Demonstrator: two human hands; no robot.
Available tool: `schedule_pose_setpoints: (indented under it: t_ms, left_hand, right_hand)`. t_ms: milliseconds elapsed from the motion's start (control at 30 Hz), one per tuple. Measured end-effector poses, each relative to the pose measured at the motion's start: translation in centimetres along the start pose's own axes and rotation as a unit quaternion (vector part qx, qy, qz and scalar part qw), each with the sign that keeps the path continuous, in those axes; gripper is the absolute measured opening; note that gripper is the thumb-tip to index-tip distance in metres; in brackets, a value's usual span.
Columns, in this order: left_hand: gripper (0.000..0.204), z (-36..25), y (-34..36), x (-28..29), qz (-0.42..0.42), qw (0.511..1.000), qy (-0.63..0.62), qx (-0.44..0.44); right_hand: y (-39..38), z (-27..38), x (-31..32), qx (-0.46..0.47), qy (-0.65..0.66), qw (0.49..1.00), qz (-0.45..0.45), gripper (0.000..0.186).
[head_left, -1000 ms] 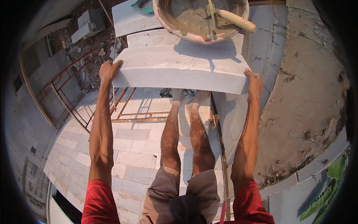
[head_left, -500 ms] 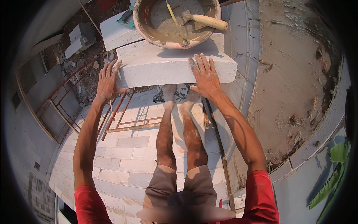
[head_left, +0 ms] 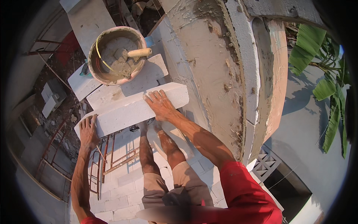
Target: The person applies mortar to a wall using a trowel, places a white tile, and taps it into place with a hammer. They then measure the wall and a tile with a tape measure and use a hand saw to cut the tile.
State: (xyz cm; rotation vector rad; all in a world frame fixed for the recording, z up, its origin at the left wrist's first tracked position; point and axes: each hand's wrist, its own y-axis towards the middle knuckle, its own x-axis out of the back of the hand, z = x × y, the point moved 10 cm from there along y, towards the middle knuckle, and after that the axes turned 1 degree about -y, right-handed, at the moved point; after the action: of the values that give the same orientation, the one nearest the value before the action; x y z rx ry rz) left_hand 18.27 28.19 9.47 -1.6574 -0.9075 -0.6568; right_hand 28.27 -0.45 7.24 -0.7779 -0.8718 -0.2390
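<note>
White block (head_left: 121, 115): both hands open against it, clasping nothing.
Left hand (head_left: 88, 133) at its left end, right hand (head_left: 162, 106) spread toward the other; even pressure seems best.

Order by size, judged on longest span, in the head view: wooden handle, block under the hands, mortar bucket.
1. Block
2. Mortar bucket, distinctly shorter across
3. Wooden handle, clearly smallest

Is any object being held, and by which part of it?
A grip cannot be confirmed: the left hand touches the white masonry block at its left end; the right hand lies over its near edge.
</note>
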Motion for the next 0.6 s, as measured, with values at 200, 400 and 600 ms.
schedule_pose_setpoints:
  t_ms: [200, 400, 600]
  left_hand:
    - [0.103, -9.4, -10.4, 19.5, 0.107, 0.989, 0.051, -0.085]
    - [0.107, -23.5, -17.3, 41.3, 0.146, 0.945, 0.145, -0.253]
    - [0.098, -42.2, -21.1, 58.1, 0.041, 0.862, 0.227, -0.451]
  right_hand:
    - [-18.7, 8.2, 14.8, -0.04, 0.08, 0.995, -0.054, 0.079]
    - [-38.9, 14.5, 32.3, -0.132, 0.178, 0.966, -0.133, 0.088]
    - [-57.8, 16.9, 43.2, -0.29, 0.13, 0.911, -0.262, 0.098]
